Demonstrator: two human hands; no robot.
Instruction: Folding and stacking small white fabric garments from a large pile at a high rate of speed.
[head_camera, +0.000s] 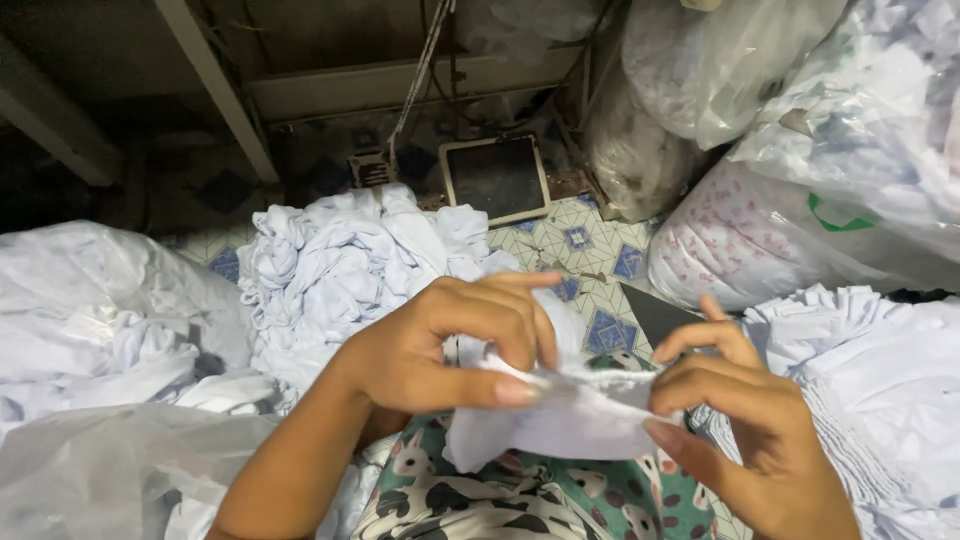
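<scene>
A small piece of white cloth (560, 415) is pinched between both hands, its top edge held by the left hand (440, 350) at one end and the right hand (735, 400) at the other. The long axis is stretched roughly level from left to right between the grips, and the rest is left hanging below them over a patterned green lap (520, 495). A heap of white garments (340, 260) is seen behind on the tiled floor (590, 250).

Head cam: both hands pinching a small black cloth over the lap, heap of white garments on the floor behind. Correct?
Not quite: the cloth is white, not black, as the head view shows. The rest holds: left hand and right hand both pinch it over the lap, with the heap of white garments on the floor behind.
</scene>
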